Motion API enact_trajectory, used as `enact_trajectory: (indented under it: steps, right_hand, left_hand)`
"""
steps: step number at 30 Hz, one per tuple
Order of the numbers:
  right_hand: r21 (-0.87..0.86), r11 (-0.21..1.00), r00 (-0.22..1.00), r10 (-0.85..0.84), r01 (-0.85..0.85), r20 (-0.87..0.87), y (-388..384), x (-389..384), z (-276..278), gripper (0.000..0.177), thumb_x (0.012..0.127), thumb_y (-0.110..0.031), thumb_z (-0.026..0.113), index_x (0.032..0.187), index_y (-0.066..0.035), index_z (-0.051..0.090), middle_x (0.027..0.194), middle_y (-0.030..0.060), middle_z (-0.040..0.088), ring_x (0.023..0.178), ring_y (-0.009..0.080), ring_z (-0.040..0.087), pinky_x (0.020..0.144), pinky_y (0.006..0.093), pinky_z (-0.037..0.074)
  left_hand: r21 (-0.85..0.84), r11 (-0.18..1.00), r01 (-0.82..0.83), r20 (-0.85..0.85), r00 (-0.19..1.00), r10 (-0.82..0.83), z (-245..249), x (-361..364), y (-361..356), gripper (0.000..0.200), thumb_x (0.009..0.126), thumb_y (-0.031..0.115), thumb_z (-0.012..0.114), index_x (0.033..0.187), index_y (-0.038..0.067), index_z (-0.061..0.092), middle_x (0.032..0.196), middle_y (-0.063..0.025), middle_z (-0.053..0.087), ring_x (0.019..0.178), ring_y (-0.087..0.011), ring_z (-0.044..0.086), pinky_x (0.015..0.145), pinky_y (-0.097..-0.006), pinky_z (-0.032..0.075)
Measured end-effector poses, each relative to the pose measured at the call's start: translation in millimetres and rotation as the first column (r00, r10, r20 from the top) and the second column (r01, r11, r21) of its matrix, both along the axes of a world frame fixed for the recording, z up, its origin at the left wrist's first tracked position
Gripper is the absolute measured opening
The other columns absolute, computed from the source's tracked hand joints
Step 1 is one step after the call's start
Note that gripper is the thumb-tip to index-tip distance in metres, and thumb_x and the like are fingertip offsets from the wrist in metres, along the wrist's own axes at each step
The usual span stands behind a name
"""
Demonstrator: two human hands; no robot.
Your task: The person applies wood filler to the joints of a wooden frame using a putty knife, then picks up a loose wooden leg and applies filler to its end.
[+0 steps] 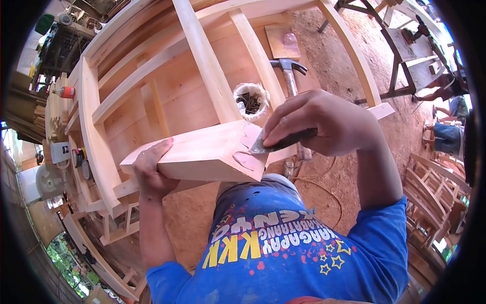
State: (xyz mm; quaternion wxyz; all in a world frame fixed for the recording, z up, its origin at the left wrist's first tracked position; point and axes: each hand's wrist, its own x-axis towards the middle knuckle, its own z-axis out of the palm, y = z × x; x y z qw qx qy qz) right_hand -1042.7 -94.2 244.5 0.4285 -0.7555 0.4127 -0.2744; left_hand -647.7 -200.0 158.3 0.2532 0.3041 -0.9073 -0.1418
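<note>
My left hand (152,169) is wrapped around the left end of a thick pale wooden block (192,152), its thumb lying on the top face. In my right hand (329,124) is a putty knife (283,142), whose blade touches the block's right end. Pink filler (245,161) is smeared in uneven patches there. Just beyond the block stands a whitish bag of nails (251,101), with its mouth open. A claw hammer (289,76) lies to the right of the bag, its handle partly behind my right hand.
A large wooden frame (202,55) with slats spreads in front of me. A small board (282,43) carries a lump of pink filler. A fan (50,180) stands at left. Chair-like frames (435,195) and another person (448,137) are at right. A cord (329,190) crosses the dirt floor.
</note>
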Motion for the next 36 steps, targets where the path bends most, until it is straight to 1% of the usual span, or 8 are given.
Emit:
enact_trajectory:
  steps: [8, 11, 15, 19, 22, 31, 34, 36]
  right_hand:
    - [-0.017, 0.999, 0.999, -0.042, 0.041, -0.012, 24.9, -4.4, 10.9, 0.052, 0.068, 0.020, 0.058, 0.111, 0.000, 0.080, 0.114, 0.0167, 0.078, 0.106, 0.0357, 0.075, 0.092, 0.0433, 0.060]
    - [0.012, 0.999, 0.992, -0.032, 0.031, 0.122, 21.9, -8.9, 17.1, 0.047, 0.074, 0.015, 0.057, 0.113, -0.001, 0.078, 0.114, 0.0180, 0.077, 0.110, 0.0360, 0.073, 0.093, 0.0440, 0.058]
    - [-0.135, 0.984, 0.986, -0.133, 0.119, -0.099, 0.6, -2.4, 27.0, 0.040, 0.081, 0.016, 0.060, 0.115, 0.001, 0.077, 0.110, 0.0183, 0.077, 0.106, 0.0358, 0.075, 0.090, 0.0437, 0.058]
    - [0.127, 0.973, 0.932, -0.139, 0.191, -0.335, -12.4, 11.5, 30.5, 0.035, 0.087, 0.009, 0.059, 0.117, 0.002, 0.075, 0.113, 0.0192, 0.076, 0.106, 0.0352, 0.074, 0.091, 0.0451, 0.056]
    - [0.228, 0.931, 0.892, -0.170, 0.284, -0.419, -14.3, 19.2, 49.4, 0.041, 0.084, 0.008, 0.058, 0.121, 0.001, 0.074, 0.111, 0.0195, 0.077, 0.106, 0.0359, 0.073, 0.092, 0.0439, 0.056]
    - [0.412, 0.837, 0.890, -0.175, 0.360, -0.421, -20.6, 31.9, 49.8, 0.055, 0.078, 0.001, 0.057, 0.130, -0.001, 0.073, 0.112, 0.0180, 0.078, 0.102, 0.0248, 0.075, 0.093, 0.0357, 0.057]
    - [0.416, 0.840, 0.899, -0.175, 0.349, -0.401, -21.7, 34.8, 49.7, 0.054, 0.078, 0.001, 0.057, 0.129, 0.000, 0.073, 0.114, 0.0191, 0.078, 0.102, 0.0257, 0.074, 0.092, 0.0358, 0.057]
    - [0.421, 0.831, 0.878, -0.156, 0.364, -0.452, -25.4, 38.7, 53.0, 0.053, 0.078, 0.001, 0.058, 0.128, 0.001, 0.073, 0.113, 0.0191, 0.078, 0.101, 0.0254, 0.075, 0.091, 0.0361, 0.057]
  left_hand:
    - [-0.011, 1.000, -0.004, 0.003, 1.000, 0.004, 0.2, 0.8, 0.7, 0.033, 0.079, 0.018, 0.079, 0.110, 0.006, 0.075, 0.107, -0.0170, 0.081, 0.097, -0.0359, 0.079, 0.087, -0.0428, 0.062]
    - [-0.041, 0.999, 0.014, -0.025, 1.000, -0.015, -1.6, 2.3, -2.6, 0.032, 0.080, 0.017, 0.078, 0.109, 0.006, 0.076, 0.106, -0.0170, 0.081, 0.096, -0.0363, 0.079, 0.086, -0.0432, 0.062]
    - [-0.039, 0.999, 0.012, -0.050, 0.999, -0.014, -2.3, 2.2, 0.7, 0.030, 0.081, 0.018, 0.076, 0.108, 0.006, 0.076, 0.105, -0.0167, 0.081, 0.095, -0.0370, 0.079, 0.086, -0.0436, 0.063]
    - [-0.066, 0.998, -0.002, -0.025, 1.000, 0.001, -5.4, 5.9, -1.5, 0.031, 0.080, 0.019, 0.076, 0.109, 0.006, 0.077, 0.105, -0.0165, 0.081, 0.095, -0.0371, 0.079, 0.086, -0.0437, 0.063]
    - [0.006, 1.000, -0.023, -0.017, 1.000, 0.023, -8.7, 9.6, 0.0, 0.047, 0.071, 0.021, 0.086, 0.115, 0.007, 0.077, 0.111, -0.0158, 0.081, 0.102, -0.0362, 0.078, 0.094, -0.0451, 0.060]
    - [-0.005, 1.000, -0.025, -0.050, 0.998, 0.025, -11.4, 10.6, -2.4, 0.034, 0.082, 0.016, 0.067, 0.112, 0.007, 0.078, 0.110, -0.0156, 0.081, 0.101, -0.0359, 0.079, 0.090, -0.0443, 0.061]
    - [-0.005, 1.000, -0.004, -0.044, 0.999, 0.004, -10.9, 12.9, -4.0, 0.035, 0.081, 0.013, 0.064, 0.112, 0.006, 0.078, 0.110, -0.0152, 0.081, 0.101, -0.0358, 0.079, 0.090, -0.0443, 0.060]
    - [0.001, 1.000, 0.004, -0.032, 0.999, -0.004, -12.4, 15.0, -5.3, 0.036, 0.079, 0.016, 0.072, 0.114, 0.005, 0.077, 0.111, -0.0166, 0.081, 0.103, -0.0367, 0.078, 0.091, -0.0454, 0.059]
